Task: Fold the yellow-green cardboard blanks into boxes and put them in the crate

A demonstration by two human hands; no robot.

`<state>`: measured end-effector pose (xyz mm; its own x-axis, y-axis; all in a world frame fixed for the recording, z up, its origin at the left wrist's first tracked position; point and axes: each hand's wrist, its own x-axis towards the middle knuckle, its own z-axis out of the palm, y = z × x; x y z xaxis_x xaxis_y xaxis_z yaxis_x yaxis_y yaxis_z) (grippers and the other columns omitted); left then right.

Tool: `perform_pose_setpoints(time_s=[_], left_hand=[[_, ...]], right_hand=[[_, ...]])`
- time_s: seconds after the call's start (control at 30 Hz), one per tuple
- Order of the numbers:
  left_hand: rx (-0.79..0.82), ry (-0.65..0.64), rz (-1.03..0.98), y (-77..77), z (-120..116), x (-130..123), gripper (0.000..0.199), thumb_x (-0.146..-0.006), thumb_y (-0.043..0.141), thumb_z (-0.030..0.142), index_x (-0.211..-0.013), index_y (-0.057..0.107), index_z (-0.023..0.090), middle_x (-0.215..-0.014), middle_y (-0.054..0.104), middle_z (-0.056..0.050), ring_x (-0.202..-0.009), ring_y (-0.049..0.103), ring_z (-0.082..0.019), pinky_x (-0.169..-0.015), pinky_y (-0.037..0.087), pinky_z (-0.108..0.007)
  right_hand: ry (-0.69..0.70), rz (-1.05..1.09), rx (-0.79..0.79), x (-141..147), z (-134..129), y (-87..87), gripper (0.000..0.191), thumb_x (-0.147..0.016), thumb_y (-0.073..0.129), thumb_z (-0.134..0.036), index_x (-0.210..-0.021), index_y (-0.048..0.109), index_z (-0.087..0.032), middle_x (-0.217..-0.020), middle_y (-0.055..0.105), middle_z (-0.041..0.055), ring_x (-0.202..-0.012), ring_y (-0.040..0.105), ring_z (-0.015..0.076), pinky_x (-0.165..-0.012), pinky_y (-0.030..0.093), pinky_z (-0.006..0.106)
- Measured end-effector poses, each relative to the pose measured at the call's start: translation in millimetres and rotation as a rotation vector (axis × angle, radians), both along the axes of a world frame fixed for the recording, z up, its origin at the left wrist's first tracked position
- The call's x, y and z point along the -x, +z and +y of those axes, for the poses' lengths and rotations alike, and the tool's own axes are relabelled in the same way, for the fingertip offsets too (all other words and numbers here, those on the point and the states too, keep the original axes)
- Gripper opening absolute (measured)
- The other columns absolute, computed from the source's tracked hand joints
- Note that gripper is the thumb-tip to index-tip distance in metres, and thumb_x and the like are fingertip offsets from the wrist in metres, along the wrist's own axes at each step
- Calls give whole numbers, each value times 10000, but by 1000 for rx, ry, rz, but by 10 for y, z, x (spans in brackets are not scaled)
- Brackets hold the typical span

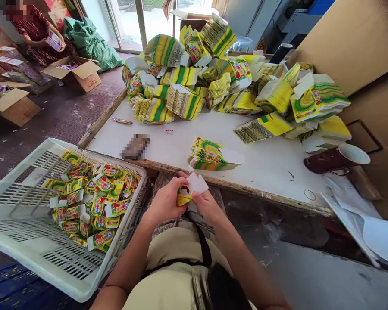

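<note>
Between my two hands is a small yellow and green cardboard box (183,199) with its white inner flaps showing. My left hand (168,196) grips its printed body from the left, fingers wrapped round it. On the other side, my right hand (207,206) pinches the white flap (198,182). Just beyond my hands, a stack of flat printed boxes (207,154) lies near the table's front edge. To my left, a white plastic crate (35,254) holds many folded yellow boxes (98,202), some with white flaps sticking out.
Bundles of flat boxes (184,99) are heaped across the back of the white table (161,146). A dark mug (326,161) lies on its side at right, by large cardboard (352,43). Open cartons (74,73) stand on the floor at left, near another person (35,32).
</note>
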<state>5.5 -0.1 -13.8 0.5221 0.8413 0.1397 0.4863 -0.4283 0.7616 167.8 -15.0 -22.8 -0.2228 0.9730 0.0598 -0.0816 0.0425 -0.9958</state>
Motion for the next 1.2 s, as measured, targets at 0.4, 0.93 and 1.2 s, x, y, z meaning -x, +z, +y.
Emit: perform_pose_setpoints(time_s=[0.4, 0.93, 1.2], left_hand=[[-176, 375, -101, 41, 143, 93, 612, -712, 804, 393, -1251, 547, 258, -1203, 589, -89, -1152, 556, -279, -1009, 433, -438], [361, 549, -1083, 92, -28, -147, 205, -873, 660, 362, -1013, 610, 219, -1047, 696, -42, -897, 673, -160, -812, 546, -282], [393, 598, -1062, 159, 2, -201, 256, -842, 676, 420, -973, 636, 204, -1025, 708, -53, -886, 678, -174, -783, 550, -281]], right_hand=[[-278, -387, -265, -98, 75, -36, 714, -923, 573, -367, -1552, 259, -241, -1606, 283, 87, -1467, 299, 276, -1190, 289, 479], [-151, -349, -419, -86, 68, 109, 45, -860, 684, -264, -884, 681, -227, -1482, 462, 119, -1316, 513, 269, -1019, 473, 419], [-219, -343, -355, 74, 27, -20, 646, -867, 668, -308, -1428, 352, -258, -1484, 451, 136, -1369, 448, 266, -1123, 386, 450]])
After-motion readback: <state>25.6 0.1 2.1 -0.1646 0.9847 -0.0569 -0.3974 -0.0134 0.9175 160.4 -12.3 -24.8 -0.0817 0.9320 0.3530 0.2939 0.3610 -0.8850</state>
